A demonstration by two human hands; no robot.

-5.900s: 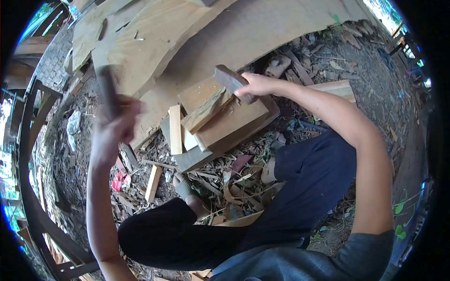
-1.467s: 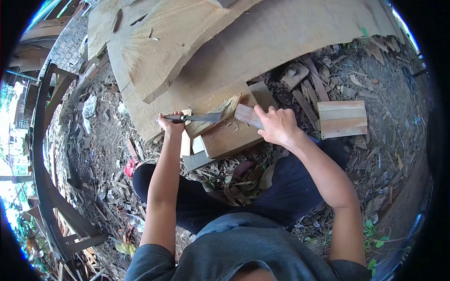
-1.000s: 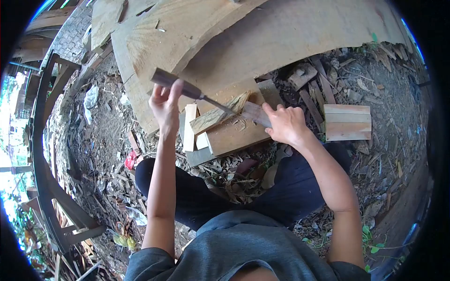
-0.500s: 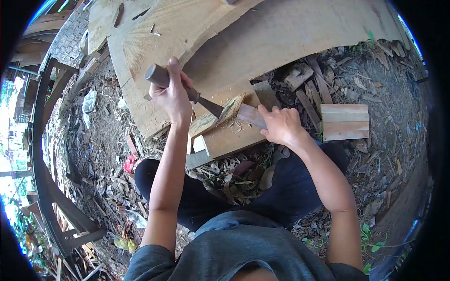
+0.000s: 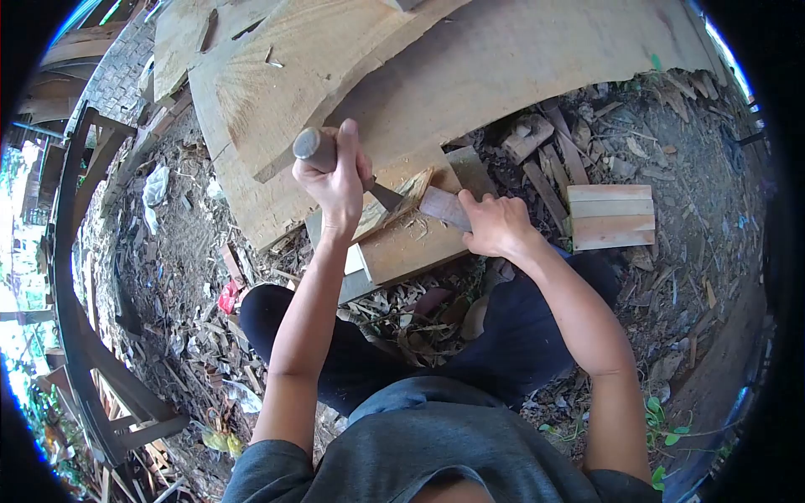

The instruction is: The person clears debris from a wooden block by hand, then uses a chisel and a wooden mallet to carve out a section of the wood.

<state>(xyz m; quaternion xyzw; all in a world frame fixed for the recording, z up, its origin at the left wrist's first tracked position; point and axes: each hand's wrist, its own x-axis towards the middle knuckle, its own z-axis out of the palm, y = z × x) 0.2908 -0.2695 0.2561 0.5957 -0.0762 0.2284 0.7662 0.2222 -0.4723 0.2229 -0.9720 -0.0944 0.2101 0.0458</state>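
Note:
My left hand (image 5: 335, 189) is wrapped around the thick wooden handle of a chisel (image 5: 387, 199), thumb lying up toward the handle's rounded end. The flat blade points right and down, its edge at a rough, split strip of wood (image 5: 375, 220). That strip lies slanted on a small flat board (image 5: 411, 253) sprinkled with shavings. Between thumb and fingers, my right hand (image 5: 501, 225) grips a flat wooden block (image 5: 444, 208), whose near end meets the strip close to the blade tip. A pale white piece (image 5: 353, 260) shows at the board's left edge.
Large wooden slabs (image 5: 520, 75) spread beyond the board. To the right, several joined slats form a small panel (image 5: 612, 217) on the littered ground. Scrap wood (image 5: 549, 189) is heaped behind my right hand. A dark curved wooden frame (image 5: 67, 251) stands far left.
My left hand and the chisel handle have moved right and slightly down, so the handle stands steeper. The right hand with the wooden block has shifted slightly left.

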